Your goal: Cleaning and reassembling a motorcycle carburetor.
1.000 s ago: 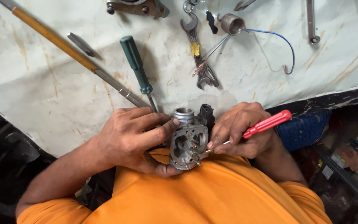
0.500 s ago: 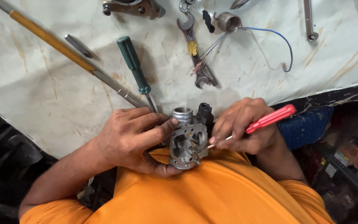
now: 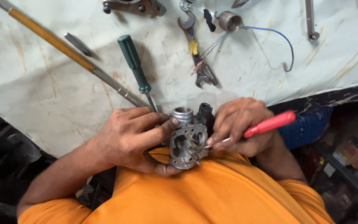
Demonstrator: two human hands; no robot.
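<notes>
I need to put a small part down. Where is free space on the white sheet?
Free: the wide patch left of the green screwdriver, below the long yellow rod; also the patch right of the blue wire. Crowded: the top edge around the wrench, and near both hands at the carburetor.

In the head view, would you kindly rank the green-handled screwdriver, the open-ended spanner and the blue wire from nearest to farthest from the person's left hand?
Measured from the left hand:
1. Green-handled screwdriver: its tip ends just above the knuckles.
2. Open-ended spanner: up and to the right, mid-bench.
3. Blue wire: farthest, upper right.
</notes>
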